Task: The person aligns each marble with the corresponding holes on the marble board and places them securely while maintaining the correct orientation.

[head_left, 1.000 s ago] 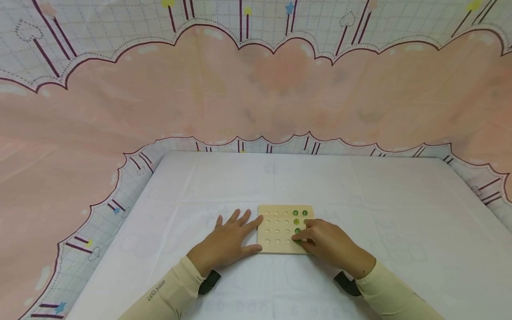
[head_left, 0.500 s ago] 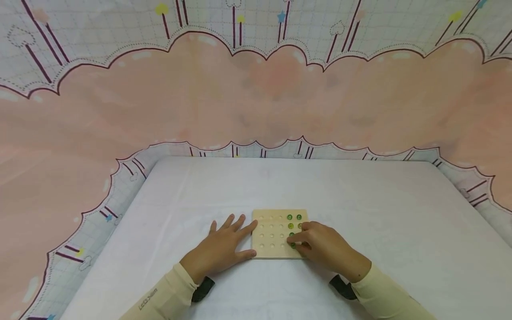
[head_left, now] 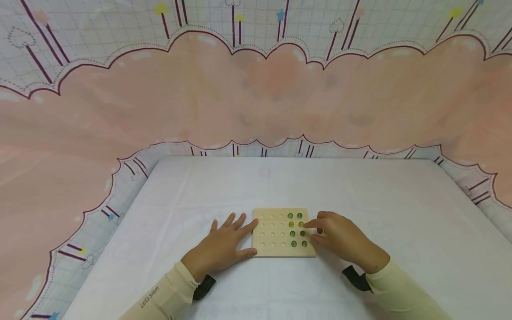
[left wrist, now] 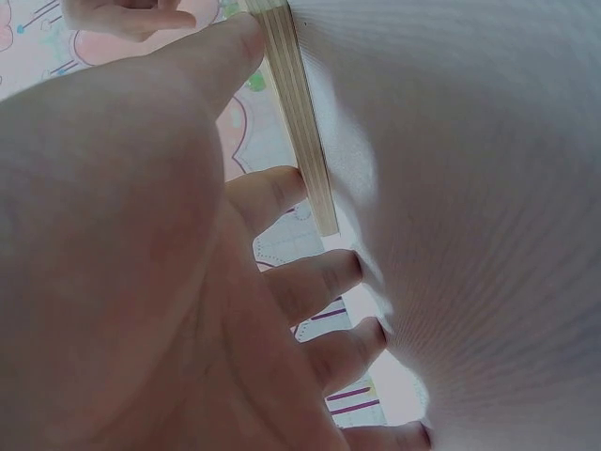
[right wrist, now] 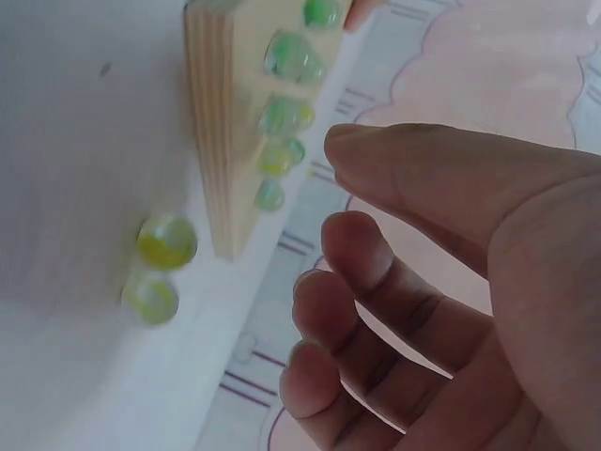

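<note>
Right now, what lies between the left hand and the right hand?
The wooden board lies between them in the head view. The left hand touches its left edge; the right hand is at its right edge. Green marbles fill the right-hand holes.

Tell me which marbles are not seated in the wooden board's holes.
The two yellow-green marbles lying loose on the white table cover, right beside the wooden board's edge near the right hand. All the others sit in holes on the board's face.

Board [head_left: 276, 233] lies on the surface [head_left: 360, 191], near its front edge. Left hand [head_left: 222, 246] rests flat against the board's left edge; right hand [head_left: 344, 238] lies at its right edge. Marbles [head_left: 297, 230] sit in the board's right-hand holes; two loose marbles [right wrist: 160, 266] lie on the surface beside the board.
</note>
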Action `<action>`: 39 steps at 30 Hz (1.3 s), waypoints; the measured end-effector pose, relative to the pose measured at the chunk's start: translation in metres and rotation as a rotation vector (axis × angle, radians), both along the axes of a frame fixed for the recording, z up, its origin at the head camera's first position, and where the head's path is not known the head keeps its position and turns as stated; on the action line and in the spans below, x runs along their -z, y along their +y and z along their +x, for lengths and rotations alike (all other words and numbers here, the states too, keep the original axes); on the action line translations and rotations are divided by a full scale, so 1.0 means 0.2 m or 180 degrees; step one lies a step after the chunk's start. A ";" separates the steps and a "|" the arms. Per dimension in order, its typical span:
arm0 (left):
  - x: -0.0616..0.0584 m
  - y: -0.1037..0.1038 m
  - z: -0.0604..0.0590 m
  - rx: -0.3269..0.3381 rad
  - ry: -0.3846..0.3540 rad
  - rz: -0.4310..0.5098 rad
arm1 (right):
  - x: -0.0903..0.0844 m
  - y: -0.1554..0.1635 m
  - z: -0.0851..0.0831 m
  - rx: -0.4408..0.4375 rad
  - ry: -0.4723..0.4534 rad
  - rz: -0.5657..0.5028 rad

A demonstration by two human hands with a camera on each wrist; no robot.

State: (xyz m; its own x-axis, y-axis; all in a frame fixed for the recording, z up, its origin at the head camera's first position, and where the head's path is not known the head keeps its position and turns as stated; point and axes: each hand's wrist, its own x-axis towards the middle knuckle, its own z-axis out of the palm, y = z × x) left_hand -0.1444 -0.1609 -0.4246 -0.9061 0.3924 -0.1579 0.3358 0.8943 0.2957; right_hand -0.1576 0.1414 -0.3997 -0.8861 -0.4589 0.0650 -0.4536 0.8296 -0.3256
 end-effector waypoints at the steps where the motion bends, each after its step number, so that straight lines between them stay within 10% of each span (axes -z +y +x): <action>1: 0.00 0.00 0.00 -0.0001 -0.0001 -0.0007 | 0.00 0.01 -0.01 -0.0002 -0.0012 -0.0008; 18: 0.00 0.01 -0.01 0.0004 0.0001 -0.0020 | 0.01 0.17 -0.09 0.0176 -0.0648 0.0003; 39: -0.01 0.01 -0.01 -0.0006 -0.0030 -0.0035 | 0.06 0.22 -0.11 0.0260 -0.0729 -0.0036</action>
